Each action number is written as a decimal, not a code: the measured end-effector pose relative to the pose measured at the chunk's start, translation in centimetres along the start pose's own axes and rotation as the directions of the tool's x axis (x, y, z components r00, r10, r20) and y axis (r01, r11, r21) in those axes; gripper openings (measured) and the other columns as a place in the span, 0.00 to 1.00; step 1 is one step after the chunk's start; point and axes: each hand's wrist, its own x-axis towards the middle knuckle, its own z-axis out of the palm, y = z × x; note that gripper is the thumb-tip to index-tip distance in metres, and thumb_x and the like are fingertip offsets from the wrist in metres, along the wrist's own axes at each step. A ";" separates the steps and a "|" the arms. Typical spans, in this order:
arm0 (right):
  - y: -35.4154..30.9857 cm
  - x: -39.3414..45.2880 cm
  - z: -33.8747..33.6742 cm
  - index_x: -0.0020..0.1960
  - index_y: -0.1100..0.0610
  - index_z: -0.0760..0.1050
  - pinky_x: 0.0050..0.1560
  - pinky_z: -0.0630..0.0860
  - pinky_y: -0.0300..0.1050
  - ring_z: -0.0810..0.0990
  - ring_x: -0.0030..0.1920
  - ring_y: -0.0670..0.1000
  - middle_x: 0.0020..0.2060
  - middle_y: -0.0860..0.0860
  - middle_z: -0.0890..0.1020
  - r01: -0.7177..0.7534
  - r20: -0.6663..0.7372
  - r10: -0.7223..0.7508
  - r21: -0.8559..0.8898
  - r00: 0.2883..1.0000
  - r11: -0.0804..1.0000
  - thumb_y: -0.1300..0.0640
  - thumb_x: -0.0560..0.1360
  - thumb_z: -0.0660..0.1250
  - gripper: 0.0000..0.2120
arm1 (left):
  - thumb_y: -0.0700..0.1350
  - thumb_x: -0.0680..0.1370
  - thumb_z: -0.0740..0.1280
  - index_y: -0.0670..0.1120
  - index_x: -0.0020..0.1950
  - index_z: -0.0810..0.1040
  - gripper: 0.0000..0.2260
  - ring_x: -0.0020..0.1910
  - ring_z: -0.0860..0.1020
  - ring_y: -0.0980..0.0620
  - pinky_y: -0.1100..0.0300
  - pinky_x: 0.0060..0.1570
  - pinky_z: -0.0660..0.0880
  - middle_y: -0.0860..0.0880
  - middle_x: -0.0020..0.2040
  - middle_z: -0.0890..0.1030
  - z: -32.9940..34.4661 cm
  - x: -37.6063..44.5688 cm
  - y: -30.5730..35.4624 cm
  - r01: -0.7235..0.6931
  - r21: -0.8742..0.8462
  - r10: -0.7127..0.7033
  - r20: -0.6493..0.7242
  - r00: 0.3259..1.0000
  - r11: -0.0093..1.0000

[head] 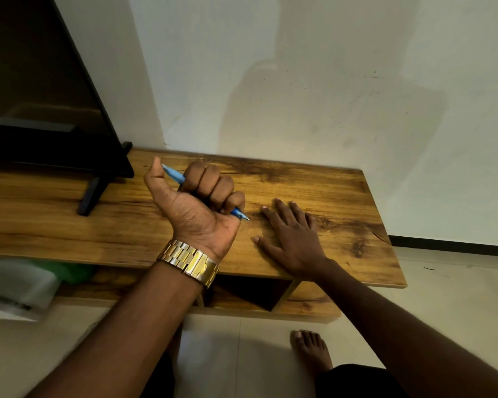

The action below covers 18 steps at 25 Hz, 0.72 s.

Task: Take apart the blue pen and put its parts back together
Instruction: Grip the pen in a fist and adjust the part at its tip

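1. Left hand (pixel 202 202) is up off the tabletop (pixel 314 179), fingers curled tight in a fist around the pen (pixel 173 175). The pen runs through the fist on a slant, one end poking out near the thumb, the tip peeking out below the little finger.
2. That tip points down and to the right, just above the wood and close to the right hand (pixel 291 239). It reads as a steadying grip on the barrel, leaving the tip end free for the other hand to twist or pull.
3. Right hand lies flat, palm down, fingers spread on the wood, holding nothing. It looks like a rest or a brace, near enough to reach the tip.
4. The pen looks whole from here; no loose parts show on the tabletop, so I'd judge the taking-apart not yet begun, or the rebuild finished. I cannot tell which.
5. A gold watch (pixel 190 261) sits on the left wrist; a dark screen (pixel 46 90) stands at the far left, well apart from the hands.
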 end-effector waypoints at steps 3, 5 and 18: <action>0.1 0.1 -0.1 0.85 0.37 0.51 0.82 0.53 0.72 0.50 0.87 0.62 0.88 0.51 0.53 0.015 -0.004 -0.015 -0.007 1.000 1.000 0.21 0.77 0.48 0.40 | 0.70 0.80 0.47 0.53 0.29 0.53 0.27 0.25 0.50 0.53 0.61 0.27 0.52 0.54 0.27 0.51 0.1 0.0 0.1 -0.019 0.025 0.019 -0.003 1.000 1.000; 0.1 -0.1 0.3 0.85 0.37 0.51 0.82 0.54 0.72 0.50 0.87 0.62 0.88 0.50 0.53 0.011 -0.037 -0.012 -0.017 0.999 1.000 0.21 0.78 0.46 0.40 | 0.70 0.80 0.48 0.53 0.29 0.53 0.27 0.25 0.50 0.53 0.60 0.28 0.51 0.54 0.27 0.51 0.0 -0.1 0.3 -0.013 0.014 0.013 -0.003 1.000 1.000; 0.4 0.0 1.1 0.84 0.37 0.56 0.80 0.58 0.73 0.55 0.86 0.62 0.87 0.51 0.59 0.006 -0.103 -0.007 -0.016 0.995 1.000 0.20 0.77 0.45 0.40 | 0.71 0.80 0.46 0.52 0.29 0.53 0.28 0.25 0.50 0.54 0.60 0.27 0.52 0.54 0.27 0.51 0.4 -0.7 0.0 -0.020 -0.054 0.023 0.054 0.998 0.998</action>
